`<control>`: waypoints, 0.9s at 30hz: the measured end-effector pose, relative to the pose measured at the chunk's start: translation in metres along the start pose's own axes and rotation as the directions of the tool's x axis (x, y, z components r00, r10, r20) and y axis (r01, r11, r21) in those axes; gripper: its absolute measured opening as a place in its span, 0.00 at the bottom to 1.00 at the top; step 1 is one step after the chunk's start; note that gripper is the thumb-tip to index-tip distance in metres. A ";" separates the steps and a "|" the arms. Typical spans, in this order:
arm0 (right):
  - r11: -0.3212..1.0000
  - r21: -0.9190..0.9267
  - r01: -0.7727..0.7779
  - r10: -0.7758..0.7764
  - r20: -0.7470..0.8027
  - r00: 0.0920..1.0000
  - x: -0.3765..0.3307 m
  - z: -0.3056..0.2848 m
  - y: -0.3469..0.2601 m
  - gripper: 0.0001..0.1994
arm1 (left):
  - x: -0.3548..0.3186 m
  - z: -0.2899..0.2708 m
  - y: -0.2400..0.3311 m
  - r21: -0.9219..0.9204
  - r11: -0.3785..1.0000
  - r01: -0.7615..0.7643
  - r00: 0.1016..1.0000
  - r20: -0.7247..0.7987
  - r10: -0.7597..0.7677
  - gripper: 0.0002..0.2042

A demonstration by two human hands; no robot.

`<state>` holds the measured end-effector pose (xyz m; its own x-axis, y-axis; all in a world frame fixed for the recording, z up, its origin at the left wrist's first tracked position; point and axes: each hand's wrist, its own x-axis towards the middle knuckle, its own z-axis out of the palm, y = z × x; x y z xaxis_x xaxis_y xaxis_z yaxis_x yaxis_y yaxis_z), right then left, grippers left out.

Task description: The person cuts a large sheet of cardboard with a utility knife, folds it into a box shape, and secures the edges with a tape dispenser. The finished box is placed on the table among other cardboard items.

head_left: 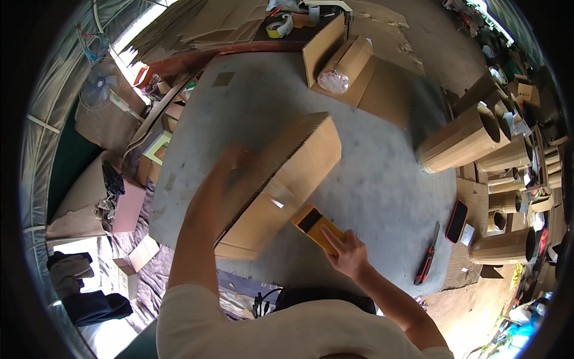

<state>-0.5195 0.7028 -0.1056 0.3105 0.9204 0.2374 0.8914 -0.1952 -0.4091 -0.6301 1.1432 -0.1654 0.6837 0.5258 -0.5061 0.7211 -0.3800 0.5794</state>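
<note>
A brown cardboard box [284, 194] stands tilted in front of me, its long edge running from lower left to upper right. My left hand [240, 157] is at the box's far left side; its fingers are smeared by motion and partly hidden. In my right hand [348, 251] is a yellow handheld tool [320, 228] with a black panel near its front. The fingers wrap round the tool's rear, and its front end lies close to the box's near right side. What kind of tool it is cannot be made out.
A grey tabletop [382, 179] lies beneath. At the right are a red utility knife [426, 266], a phone [457, 221] and several cardboard tubes [460, 143]. An opened carton [388, 90] holds a wrapped roll [344, 69] at the back. Tape [280, 27] sits on the far bench.
</note>
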 end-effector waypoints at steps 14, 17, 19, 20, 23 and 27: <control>0.978 -0.204 0.050 0.116 0.723 0.681 0.174 -0.030 -0.071 0.21 | -0.115 0.064 0.116 0.016 0.999 -0.051 0.970 -0.237 0.053 0.36; 0.935 -0.312 0.169 0.128 0.742 0.658 0.164 0.002 -0.080 0.17 | -0.116 0.061 0.120 0.022 0.997 -0.075 0.982 -0.174 0.078 0.40; 0.872 -0.393 0.291 0.175 0.806 0.565 0.143 0.024 -0.077 0.15 | -0.115 0.055 0.126 0.055 0.988 -0.144 0.978 -0.145 0.151 0.44; 0.899 -0.410 0.157 0.242 0.762 0.601 0.134 0.023 -0.066 0.18 | -0.114 0.050 0.128 0.052 0.989 -0.137 0.980 -0.140 0.143 0.43; 0.946 -0.250 -0.207 0.324 0.704 0.632 0.105 -0.014 -0.022 0.30 | -0.124 0.052 0.128 0.024 0.992 -0.120 0.987 -0.108 0.122 0.41; 0.795 0.008 -0.606 0.507 0.541 0.672 0.027 -0.072 0.022 0.32 | -0.142 0.052 0.124 0.065 0.983 -0.169 0.985 -0.028 0.172 0.38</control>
<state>-0.4680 0.6993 -0.0449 0.4816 0.7024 -0.5242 0.5179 -0.7106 -0.4763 -0.6316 0.9822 -0.0551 0.7938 0.4741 -0.3809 0.6006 -0.5124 0.6138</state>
